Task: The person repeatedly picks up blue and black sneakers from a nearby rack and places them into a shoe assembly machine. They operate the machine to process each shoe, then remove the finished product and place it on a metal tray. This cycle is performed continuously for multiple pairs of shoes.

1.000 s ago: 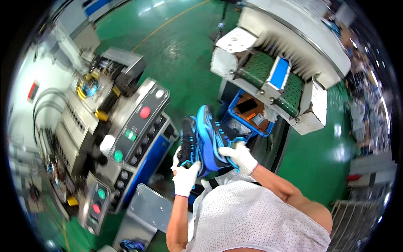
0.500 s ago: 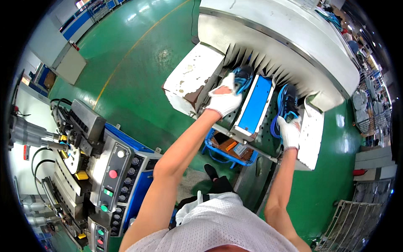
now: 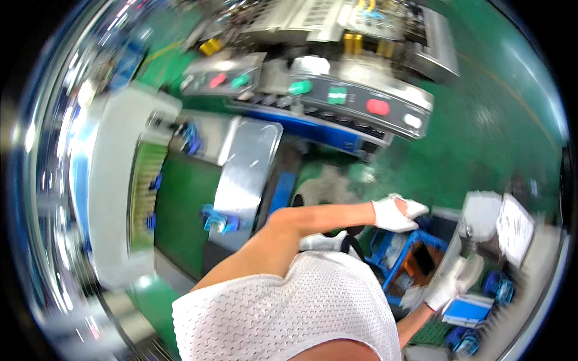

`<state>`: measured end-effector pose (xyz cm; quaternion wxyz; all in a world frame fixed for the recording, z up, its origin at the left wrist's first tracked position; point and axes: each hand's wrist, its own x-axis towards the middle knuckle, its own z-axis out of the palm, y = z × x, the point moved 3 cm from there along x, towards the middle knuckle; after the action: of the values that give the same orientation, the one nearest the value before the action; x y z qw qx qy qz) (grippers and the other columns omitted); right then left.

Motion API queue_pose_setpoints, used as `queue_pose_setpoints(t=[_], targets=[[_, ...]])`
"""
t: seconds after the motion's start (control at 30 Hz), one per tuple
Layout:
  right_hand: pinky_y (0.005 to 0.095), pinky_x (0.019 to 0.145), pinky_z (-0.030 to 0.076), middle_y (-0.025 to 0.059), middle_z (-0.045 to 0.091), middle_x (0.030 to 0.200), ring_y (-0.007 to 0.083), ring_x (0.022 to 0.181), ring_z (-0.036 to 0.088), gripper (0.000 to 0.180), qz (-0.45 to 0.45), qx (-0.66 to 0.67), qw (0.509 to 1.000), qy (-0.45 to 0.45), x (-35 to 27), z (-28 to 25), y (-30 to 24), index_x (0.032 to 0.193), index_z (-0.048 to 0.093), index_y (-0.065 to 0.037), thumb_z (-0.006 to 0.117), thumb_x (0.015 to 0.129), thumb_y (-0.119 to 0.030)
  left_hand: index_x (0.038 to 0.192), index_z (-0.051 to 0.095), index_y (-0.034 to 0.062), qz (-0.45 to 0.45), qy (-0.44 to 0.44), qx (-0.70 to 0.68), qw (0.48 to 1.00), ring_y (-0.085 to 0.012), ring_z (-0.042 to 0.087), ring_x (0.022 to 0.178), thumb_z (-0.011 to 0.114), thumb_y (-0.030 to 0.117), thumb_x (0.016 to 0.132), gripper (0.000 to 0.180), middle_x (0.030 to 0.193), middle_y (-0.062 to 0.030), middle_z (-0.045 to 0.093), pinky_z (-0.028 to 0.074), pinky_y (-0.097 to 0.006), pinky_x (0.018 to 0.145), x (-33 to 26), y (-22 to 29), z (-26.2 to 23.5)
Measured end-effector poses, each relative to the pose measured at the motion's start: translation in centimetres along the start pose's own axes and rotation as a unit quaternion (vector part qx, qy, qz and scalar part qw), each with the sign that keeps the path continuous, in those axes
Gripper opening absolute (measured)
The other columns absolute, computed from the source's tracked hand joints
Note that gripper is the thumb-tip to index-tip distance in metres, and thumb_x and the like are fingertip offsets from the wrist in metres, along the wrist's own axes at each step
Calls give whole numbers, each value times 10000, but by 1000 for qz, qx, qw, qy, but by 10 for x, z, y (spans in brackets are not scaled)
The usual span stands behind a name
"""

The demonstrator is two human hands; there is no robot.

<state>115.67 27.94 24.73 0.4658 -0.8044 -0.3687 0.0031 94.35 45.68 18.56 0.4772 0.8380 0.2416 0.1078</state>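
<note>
Bending at the elbow, your bare left arm (image 3: 328,216) lies across the middle of the view, its forearm nearly level and aimed at three o'clock. Your left hand (image 3: 399,213), in a white glove, sits between three and four o'clock from the centre. Its fingers are spread apart, and nothing shows in its grasp. Toward five o'clock from that hand is a blue basket (image 3: 433,239), with a brown-orange layer and a dark rectangular item (image 3: 424,259) inside.

Your right hand (image 3: 450,284), also gloved in white, is at four o'clock; its forearm slants up from the lower edge, and the hand points between one and two o'clock. Blur smears the glove, so I cannot tell whether these fingers are apart or together.

Near your right hand, toward six o'clock from it, the lower shoe (image 3: 463,341) lies between four and five o'clock, blue with brighter light-blue parts. A blue panel (image 3: 468,310) with pale edges sits between this shoe and its neighbour. Farther right, at about four o'clock, the upper shoe (image 3: 504,292) shows dark blue with a bright blue side. Both shoes are blurred, their finer details lost, and both appear apart from your gloves.
</note>
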Motion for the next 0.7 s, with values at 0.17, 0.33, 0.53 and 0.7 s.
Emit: queue_pose_setpoints(t=[0.17,0.33,0.53,0.7], targets=[[422,1178,376,246,443,1548,330,1423,463,680,40,32,885,-463,-76,203,-29,1531,376,43,698,973,-175,1213,665,58,-303,444,59,841,-365,663,1134,579,346,949,400,1230,-191,684,527,-442,965,-313,-164,-127],[409,1170,381,254,429,1565,334,1436,457,705,-72,-78,790,-604,-113,337,-65,1538,368,21,707,962,-203,1192,668,62,-517,699,95,485,-320,707,1005,658,247,947,307,1140,-152,706,549,-410,900,-612,-189,-78],[390,1120,427,194,507,1518,302,1364,530,680,-209,-277,645,-681,-146,429,-102,1491,453,22,720,939,-274,1129,673,58,-690,658,245,173,-366,572,1221,702,201,887,283,1185,-171,663,436,-487,1064,-770,-84,152],[412,964,500,202,678,1257,301,1131,650,697,-318,-501,532,-604,-141,464,-130,1308,628,42,751,825,-445,1229,662,59,-815,552,143,-104,-448,456,1324,703,158,806,436,1392,-273,515,387,-539,1114,-809,11,322]])
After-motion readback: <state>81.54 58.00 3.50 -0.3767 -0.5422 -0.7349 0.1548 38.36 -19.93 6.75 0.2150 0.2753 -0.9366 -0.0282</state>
